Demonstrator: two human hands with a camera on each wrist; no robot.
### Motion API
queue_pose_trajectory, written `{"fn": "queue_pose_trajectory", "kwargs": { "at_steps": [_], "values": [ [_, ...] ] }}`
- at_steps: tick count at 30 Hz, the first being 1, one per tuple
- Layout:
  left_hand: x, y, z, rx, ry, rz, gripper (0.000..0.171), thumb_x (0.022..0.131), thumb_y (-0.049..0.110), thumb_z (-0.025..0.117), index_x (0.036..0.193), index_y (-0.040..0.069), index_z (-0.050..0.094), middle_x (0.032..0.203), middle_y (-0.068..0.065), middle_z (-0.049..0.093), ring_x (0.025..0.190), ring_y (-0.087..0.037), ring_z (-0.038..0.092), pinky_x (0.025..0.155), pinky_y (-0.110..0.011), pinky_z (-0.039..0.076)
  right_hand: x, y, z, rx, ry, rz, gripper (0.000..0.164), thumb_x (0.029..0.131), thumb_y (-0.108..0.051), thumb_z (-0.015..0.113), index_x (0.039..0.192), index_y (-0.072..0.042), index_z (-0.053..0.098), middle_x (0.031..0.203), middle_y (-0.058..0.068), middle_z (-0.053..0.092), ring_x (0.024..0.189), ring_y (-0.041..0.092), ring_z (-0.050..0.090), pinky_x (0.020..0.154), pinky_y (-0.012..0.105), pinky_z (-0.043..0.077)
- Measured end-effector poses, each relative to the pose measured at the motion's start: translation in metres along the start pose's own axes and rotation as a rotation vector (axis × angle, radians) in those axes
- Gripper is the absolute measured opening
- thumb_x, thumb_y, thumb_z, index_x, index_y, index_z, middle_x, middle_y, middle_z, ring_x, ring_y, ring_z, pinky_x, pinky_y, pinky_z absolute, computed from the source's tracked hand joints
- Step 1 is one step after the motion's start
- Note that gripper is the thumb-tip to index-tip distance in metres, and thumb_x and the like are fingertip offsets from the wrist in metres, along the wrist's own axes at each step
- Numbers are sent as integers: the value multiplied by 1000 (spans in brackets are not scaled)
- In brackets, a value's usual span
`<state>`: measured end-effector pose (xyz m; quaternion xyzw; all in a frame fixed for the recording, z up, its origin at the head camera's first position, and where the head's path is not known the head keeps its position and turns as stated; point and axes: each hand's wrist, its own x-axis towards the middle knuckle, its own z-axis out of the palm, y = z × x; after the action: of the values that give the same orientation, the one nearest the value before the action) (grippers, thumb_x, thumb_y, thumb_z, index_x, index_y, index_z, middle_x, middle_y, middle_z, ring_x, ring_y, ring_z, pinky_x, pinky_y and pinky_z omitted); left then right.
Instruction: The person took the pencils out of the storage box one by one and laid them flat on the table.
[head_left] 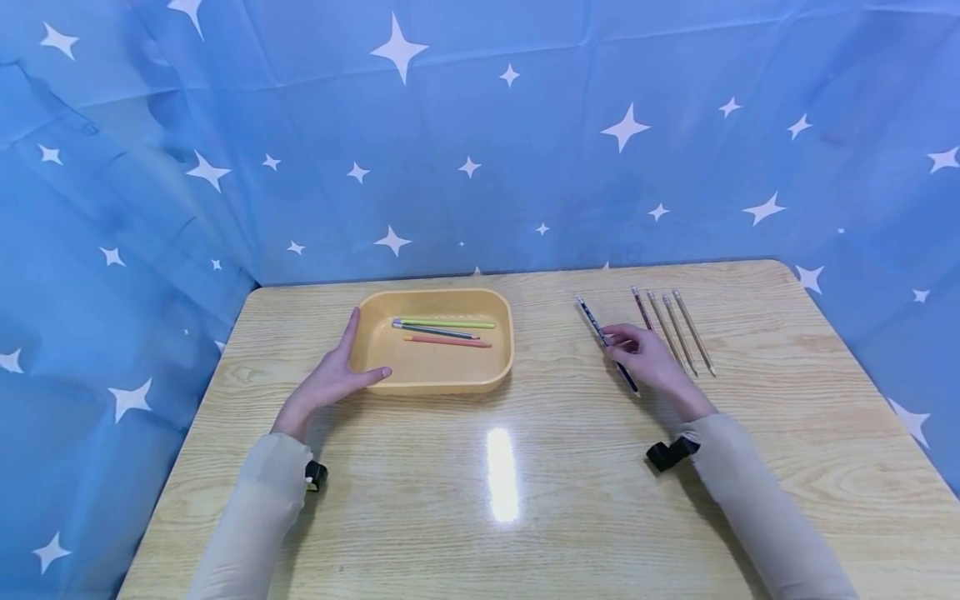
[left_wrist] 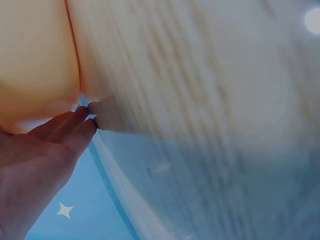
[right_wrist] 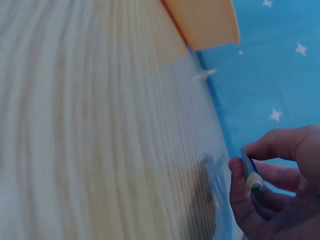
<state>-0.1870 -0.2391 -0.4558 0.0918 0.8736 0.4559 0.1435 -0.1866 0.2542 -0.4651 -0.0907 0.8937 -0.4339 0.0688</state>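
My left hand (head_left: 337,372) holds the left side of a shallow yellow-orange tray (head_left: 507,350), its thumb reaching over the rim and its fingers along the outside wall. In the left wrist view the fingers (left_wrist: 75,127) lie against the tray's outer side, and the thumb is hidden. Inside the tray lie a yellow-green pencil (head_left: 450,323), a dark teal pencil (head_left: 435,332) and a coral pencil (head_left: 450,342). On the right, my right hand (head_left: 647,358) pinches a dark blue patterned pencil (head_left: 591,317) between thumb and fingers; its sharpened tip (right_wrist: 254,184) points at the right wrist camera.
Just beyond the right hand, a dark red pencil (head_left: 641,308) and several natural-wood pencils (head_left: 693,332) lie side by side on the wood-grain table (head_left: 570,467). A blue curtain with white stars (head_left: 480,125) hangs behind the table's back edge.
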Motion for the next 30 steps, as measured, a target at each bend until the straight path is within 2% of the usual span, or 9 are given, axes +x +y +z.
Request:
{"fn": "queue_pose_trajectory", "kwargs": {
  "at_steps": [8, 16, 20, 26, 30],
  "values": [
    [1, -1, 0, 4, -2, -9, 113, 85, 35, 74, 153, 22, -16, 160, -15, -3, 143, -39, 9, 112, -56, 13, -5, 9, -11, -52, 39, 7, 37, 97, -6, 56, 131, 10, 52, 110, 25, 60, 97, 37, 59, 77, 35, 49],
    [1, -1, 0, -2, -2, -18, 113, 85, 33, 74, 153, 23, -16, 161, -13, -4, 144, -38, 9, 112, -55, 14, -6, 16, -19, -79, 77, 3, 36, 98, -8, 56, 129, 10, 53, 108, 25, 60, 96, 37, 60, 72, 25, 48],
    [0, 5, -1, -10, -5, -24, 111, 87, 29, 73, 153, 20, -16, 160, -15, -3, 143, -39, 8, 113, -54, 13, -6, 19, -21, -103, 107, 5, 35, 97, -8, 56, 128, 10, 55, 105, 23, 62, 92, 33, 60, 68, 21, 47],
    [-10, 28, -4, -38, -17, -26, 109, 87, 21, 72, 153, 10, -14, 159, -21, -5, 142, -43, 6, 112, -57, 11, -7, 20, -24, -158, 152, -9, 32, 96, -7, 57, 123, 8, 59, 99, 20, 63, 88, 31, 60, 68, 26, 46],
    [-8, 22, -3, -25, -16, -22, 110, 87, 25, 72, 153, 14, -16, 159, -17, -7, 143, -41, 4, 112, -57, 11, -10, 21, -26, -151, 184, 2, 32, 97, -9, 56, 123, 8, 59, 101, 21, 63, 90, 34, 61, 70, 30, 46]
  ]
}}
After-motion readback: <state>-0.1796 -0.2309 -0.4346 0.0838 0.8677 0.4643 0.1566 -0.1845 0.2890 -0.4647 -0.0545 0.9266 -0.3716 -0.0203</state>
